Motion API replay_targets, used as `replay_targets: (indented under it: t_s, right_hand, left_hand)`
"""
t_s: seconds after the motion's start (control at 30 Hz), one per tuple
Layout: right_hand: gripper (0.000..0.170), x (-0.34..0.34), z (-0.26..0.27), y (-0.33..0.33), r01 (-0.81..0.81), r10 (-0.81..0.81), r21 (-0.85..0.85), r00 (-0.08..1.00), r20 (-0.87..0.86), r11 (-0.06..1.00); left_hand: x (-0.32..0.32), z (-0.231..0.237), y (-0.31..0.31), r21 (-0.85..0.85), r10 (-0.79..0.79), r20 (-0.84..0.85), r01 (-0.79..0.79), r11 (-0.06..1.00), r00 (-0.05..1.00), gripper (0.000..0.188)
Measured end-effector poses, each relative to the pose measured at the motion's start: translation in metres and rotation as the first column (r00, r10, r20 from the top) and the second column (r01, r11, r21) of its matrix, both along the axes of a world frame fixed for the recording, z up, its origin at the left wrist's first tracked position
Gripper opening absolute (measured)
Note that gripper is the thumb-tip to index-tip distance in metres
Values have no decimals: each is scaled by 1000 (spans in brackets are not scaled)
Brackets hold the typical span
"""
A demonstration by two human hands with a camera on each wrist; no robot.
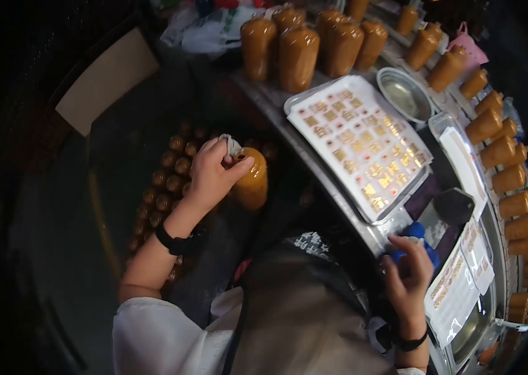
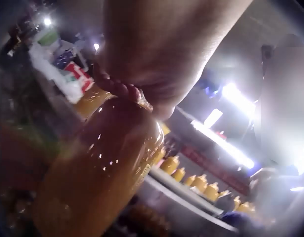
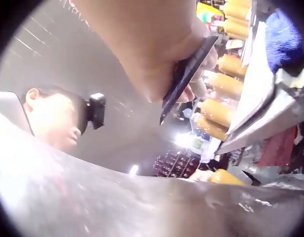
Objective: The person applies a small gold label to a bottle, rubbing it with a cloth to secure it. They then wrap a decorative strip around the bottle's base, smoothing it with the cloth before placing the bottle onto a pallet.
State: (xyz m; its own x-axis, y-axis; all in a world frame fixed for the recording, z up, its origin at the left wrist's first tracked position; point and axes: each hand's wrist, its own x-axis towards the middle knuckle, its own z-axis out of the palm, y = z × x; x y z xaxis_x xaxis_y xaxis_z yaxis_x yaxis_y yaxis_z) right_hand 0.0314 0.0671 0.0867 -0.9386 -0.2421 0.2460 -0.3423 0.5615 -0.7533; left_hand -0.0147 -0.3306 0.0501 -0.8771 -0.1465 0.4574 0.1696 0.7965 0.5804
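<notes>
I grip the brown bottle (image 1: pixel 253 187) by its top with my left hand (image 1: pixel 214 165), beside the metal bench (image 1: pixel 384 234) and near rows of round brown tops (image 1: pixel 168 159). My right hand (image 1: pixel 410 281) is near a blue cloth (image 1: pixel 417 230); whether its fingers grasp the dark flat piece (image 3: pixel 189 74), I can't tell.

Jar (image 1: pixel 252 187) left of table (image 1: pixel 373 242), tray (image 1: pixel 332 164) on table, basin (image 1: pixel 386 81) beside tray
</notes>
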Motion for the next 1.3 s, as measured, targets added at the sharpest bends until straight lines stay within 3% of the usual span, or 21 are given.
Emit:
replay_targets:
  t_s: [0.03,0.17,0.23,0.3,0.4,0.43,0.53,0.57,0.6,0.63,0.67,0.7,0.77,0.8,0.9,0.93,1.0,1.03,1.13,1.17,1.3]
  right_hand:
    - [24,-1,18,-6,-60,60,31,998,2,998]
    - [22,-19,58,-51,-347,365,113,888,-279,931]
    - [22,-20,75,-83,-382,437,213,783,-442,899]
    - [24,-10,80,-124,-241,411,354,723,-556,903]
    - [54,-39,66,-142,-405,608,454,508,-611,794]
    - [64,-49,63,-146,-458,654,471,457,-603,754]
    - [50,-70,48,-156,-553,736,493,421,-529,671]
    - [41,-74,57,-149,-640,824,520,471,-315,565]
    - [31,-77,68,-140,-727,869,515,487,-81,455]
    - [27,-73,76,-142,-733,817,491,573,73,470]
    - [23,-68,85,-143,-725,733,477,644,217,496]
    - [24,-51,88,-155,-610,565,495,783,259,619]
    - [29,-48,81,-166,-435,438,520,890,126,735]
    - [34,-58,68,-166,-405,496,515,867,-46,756]
    - [50,-95,18,-165,-349,565,456,627,-535,819]
    - [56,-105,6,-164,-337,544,427,502,-672,839]
    - [46,-98,12,-163,-328,511,395,620,-595,858]
    - [30,-77,37,-161,-328,469,398,815,-339,857]
    - [17,-90,35,-147,-472,639,491,725,-258,733]
    - [31,-94,31,-153,-447,634,490,697,-334,749]
    - [37,-99,31,-155,-406,602,453,631,-489,793]
  left_hand:
    - [10,-31,-12,-12,59,5,-59,998,998,32]
    - [43,-171,-39,-209,253,89,-230,950,963,34]
    - [55,-239,-52,-213,339,150,-305,928,929,34]
    - [59,-296,-56,-208,409,234,-366,907,882,33]
    - [49,-346,-56,-252,463,246,-405,879,852,30]
    - [44,-350,-56,-269,475,304,-404,874,826,27]
    - [26,-394,-64,-353,482,276,-379,856,832,27]
    - [24,-422,-74,-432,499,366,-332,839,785,33]
    - [18,-445,-79,-394,527,355,-387,834,772,27]
    - [11,-460,-82,-192,535,373,-501,844,758,25]
    - [0,-444,-71,78,472,501,-581,810,725,28]
    - [-12,-425,-59,309,416,595,-674,671,688,32]
    - [-26,-429,-69,-202,469,640,-455,867,609,34]
    - [-31,-435,-79,-441,514,633,-277,854,579,37]
    - [-26,-486,-100,-438,425,281,-279,855,860,19]
    - [-26,-495,-98,-489,455,308,-272,829,835,21]
    - [-26,-506,-101,-553,496,342,-256,793,798,24]
    - [-28,-507,-104,-567,505,353,-250,785,788,25]
    - [-26,-509,-100,-486,446,416,-220,846,793,29]
    - [-27,-508,-100,-463,431,454,-207,862,780,31]
    - [-32,-485,-88,-257,404,525,-313,914,749,37]
